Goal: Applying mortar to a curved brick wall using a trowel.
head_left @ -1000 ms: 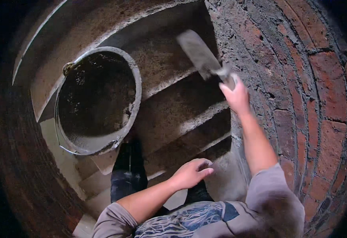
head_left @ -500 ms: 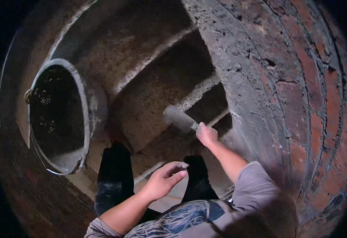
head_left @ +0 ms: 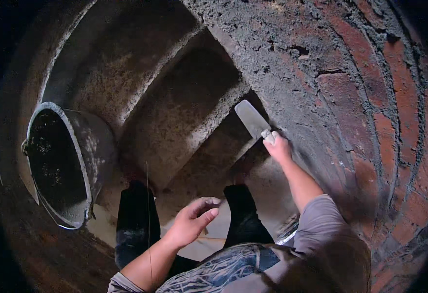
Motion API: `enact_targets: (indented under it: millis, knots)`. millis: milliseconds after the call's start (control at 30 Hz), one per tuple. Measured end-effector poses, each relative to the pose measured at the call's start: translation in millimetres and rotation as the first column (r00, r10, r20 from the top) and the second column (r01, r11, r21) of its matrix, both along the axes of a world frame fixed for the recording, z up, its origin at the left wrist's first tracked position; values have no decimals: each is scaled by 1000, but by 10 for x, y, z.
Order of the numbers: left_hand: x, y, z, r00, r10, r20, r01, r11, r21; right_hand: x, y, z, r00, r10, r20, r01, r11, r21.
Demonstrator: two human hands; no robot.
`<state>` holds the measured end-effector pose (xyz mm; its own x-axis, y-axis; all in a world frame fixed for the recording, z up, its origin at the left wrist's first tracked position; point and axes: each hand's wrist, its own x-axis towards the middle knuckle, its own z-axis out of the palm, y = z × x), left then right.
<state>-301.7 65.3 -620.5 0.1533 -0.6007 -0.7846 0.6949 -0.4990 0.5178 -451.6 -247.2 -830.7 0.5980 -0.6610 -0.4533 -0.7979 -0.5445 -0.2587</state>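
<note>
My right hand grips the handle of a metal trowel. Its blade points up and left, beside the lower edge of the mortar-smeared brick wall, over the dark step edges. My left hand hangs in front of my body with loosely curled fingers apart and nothing in it. To the left stands a grey bucket with a crusted pale rim and dark, wet material inside, its wire handle hanging down.
Curved concrete steps with pale, rough edges fill the upper middle. A dark brick wall curves round the lower left. My legs in dark trousers are below, with pale surfaces between them.
The view has shifted, so the bucket sits further left. My right hand and trowel swung down toward the middle, then moved up and right to the wall's lower edge. My left hand stays loosely curled.
</note>
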Motion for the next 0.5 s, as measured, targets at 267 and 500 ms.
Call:
enact_targets:
  millis: [267, 500]
  knots:
    - [-2, 1, 13, 997, 65, -31, -63, 997, 35, 110, -54, 22, 993, 81, -85, -89, 991, -98]
    - [-27, -46, -20, 1000, 9, 6, -10, 1000, 27, 136, -7, 50, 996, 32, -82, -37, 997, -66]
